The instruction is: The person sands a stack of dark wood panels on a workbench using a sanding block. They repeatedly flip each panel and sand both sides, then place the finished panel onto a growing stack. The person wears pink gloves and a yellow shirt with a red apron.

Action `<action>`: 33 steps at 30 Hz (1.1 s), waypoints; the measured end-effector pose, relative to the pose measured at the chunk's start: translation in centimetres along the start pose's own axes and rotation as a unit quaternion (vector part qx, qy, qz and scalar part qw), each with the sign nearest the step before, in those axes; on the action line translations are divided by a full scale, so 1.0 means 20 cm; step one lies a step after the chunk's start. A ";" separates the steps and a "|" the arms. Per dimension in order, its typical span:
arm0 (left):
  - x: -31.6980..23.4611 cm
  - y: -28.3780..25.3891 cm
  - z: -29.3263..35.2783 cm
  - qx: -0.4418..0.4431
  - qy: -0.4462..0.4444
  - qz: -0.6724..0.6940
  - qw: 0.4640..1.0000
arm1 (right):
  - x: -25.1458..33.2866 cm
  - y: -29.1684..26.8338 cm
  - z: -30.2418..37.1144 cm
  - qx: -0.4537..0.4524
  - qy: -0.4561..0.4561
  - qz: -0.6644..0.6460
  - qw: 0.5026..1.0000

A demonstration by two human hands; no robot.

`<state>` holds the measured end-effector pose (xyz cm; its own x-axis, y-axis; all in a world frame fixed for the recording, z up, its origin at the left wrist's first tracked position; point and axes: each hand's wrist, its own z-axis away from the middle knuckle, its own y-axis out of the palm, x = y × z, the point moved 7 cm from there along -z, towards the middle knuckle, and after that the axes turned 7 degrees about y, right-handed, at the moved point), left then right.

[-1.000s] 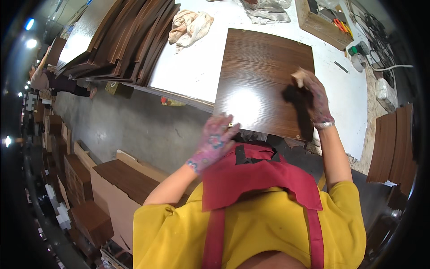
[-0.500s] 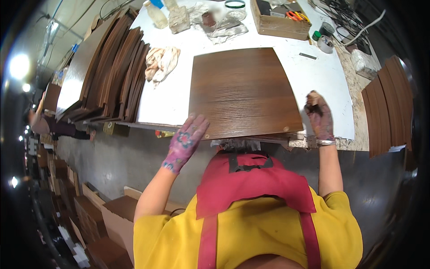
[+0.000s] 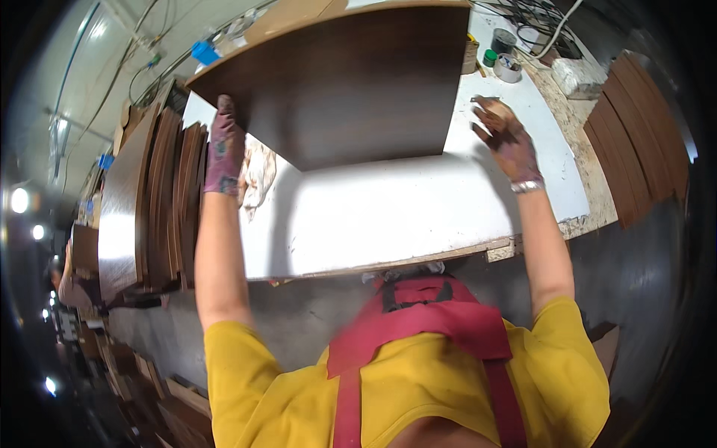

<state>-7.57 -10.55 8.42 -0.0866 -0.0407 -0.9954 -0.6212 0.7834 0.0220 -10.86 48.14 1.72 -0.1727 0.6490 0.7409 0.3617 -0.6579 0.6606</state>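
A dark brown wood-grain panel [image 3: 358, 86] stands tilted up over the white table top [image 3: 388, 205], its lower edge toward me. My left hand [image 3: 224, 149], in a stained pink patterned glove, grips the panel at its left edge, the thumb side showing. My right hand [image 3: 509, 145], in a glove with dark brown stains, hovers to the right of the panel, apart from it. Its fingers are spread and bent, and I see nothing held in them. A crumpled stained cloth [image 3: 258, 173] lies beside my left wrist, partly hidden.
Stacked brown panels [image 3: 158, 194] stand on the left, with another stack [image 3: 635, 142] at the right. A green-lidded jar [image 3: 489, 58], a white tub [image 3: 508, 69], cables [image 3: 534, 30] and a wrapped white block [image 3: 579, 77] sit at the back right.
The panel, flat on the table before, is now raised and tilted away from me. My left hand has moved up and left with its edge. The right hand has moved forward and its fingers have spread.
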 end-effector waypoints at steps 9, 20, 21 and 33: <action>0.10 0.50 0.13 0.119 -0.022 0.099 0.988 | -0.30 -0.09 -0.29 0.048 0.074 -0.129 0.988; 0.65 0.42 0.52 0.126 -0.207 0.023 0.970 | -0.45 -0.18 0.13 -0.182 0.062 -0.150 0.970; 0.66 0.41 0.54 0.127 -0.213 0.020 0.968 | -0.45 -0.20 0.13 -0.189 0.059 -0.121 0.973; 0.48 0.73 0.64 0.264 0.397 -0.430 0.766 | -0.61 0.31 -0.52 -0.035 0.067 0.372 0.925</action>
<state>-7.50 8.48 -2.00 -0.3994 -0.8837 -0.2441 -0.3304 0.3872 -0.8608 -16.03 32.14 -1.93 -0.0129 -0.0437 0.9990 0.3666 -0.9297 -0.0359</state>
